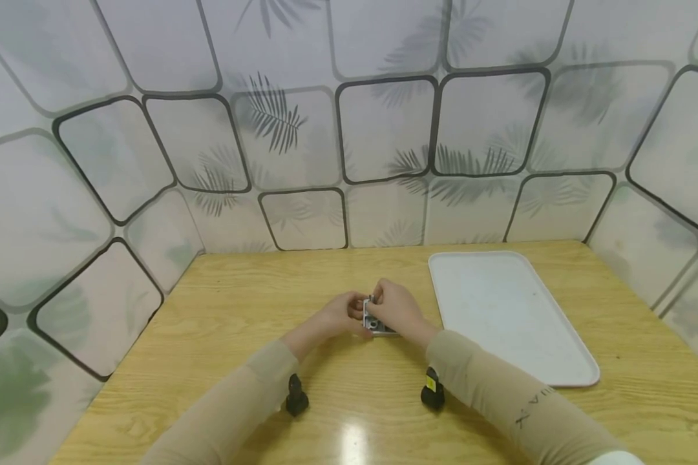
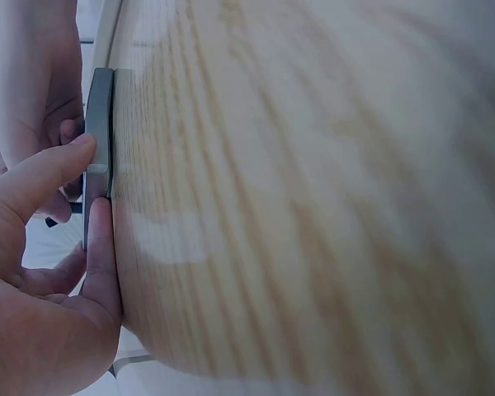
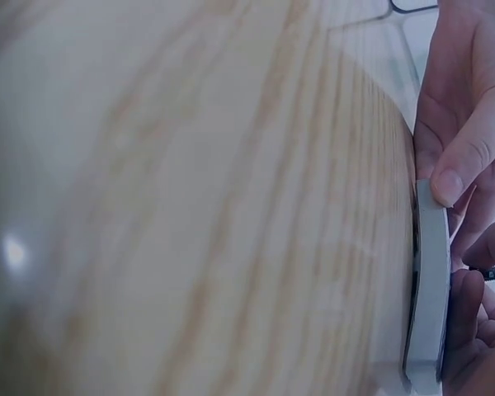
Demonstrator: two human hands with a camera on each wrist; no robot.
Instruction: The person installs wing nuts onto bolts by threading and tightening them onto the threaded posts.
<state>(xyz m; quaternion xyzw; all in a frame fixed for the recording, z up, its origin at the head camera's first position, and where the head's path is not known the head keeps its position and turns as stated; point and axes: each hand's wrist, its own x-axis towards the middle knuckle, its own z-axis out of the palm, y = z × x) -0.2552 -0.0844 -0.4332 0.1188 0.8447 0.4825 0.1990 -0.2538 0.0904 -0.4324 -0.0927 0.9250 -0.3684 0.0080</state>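
Note:
A flat silver-grey metal part [image 1: 382, 331] with recesses in its face lies on the wooden table. My left hand [image 1: 344, 315] grips it at its left end, with the thumb [image 2: 81, 148] on the near edge. Over the part's right half is my right hand [image 1: 400, 309], its fingers bent down onto the top. A small dark rod-like piece [image 3: 488, 273] shows at the right fingertips, which pinch it; its exact kind I cannot tell. From the left wrist view, the part's side [image 2: 100, 124] is a thin grey bar. Much of its top is hidden by the right hand.
A white rectangular tray [image 1: 500, 310] lies on the table [image 1: 238, 303] to the right of the hands. Patterned cloth walls [image 1: 384, 213] rise behind and at both sides. Black wrist devices [image 1: 296, 395] hang below both forearms.

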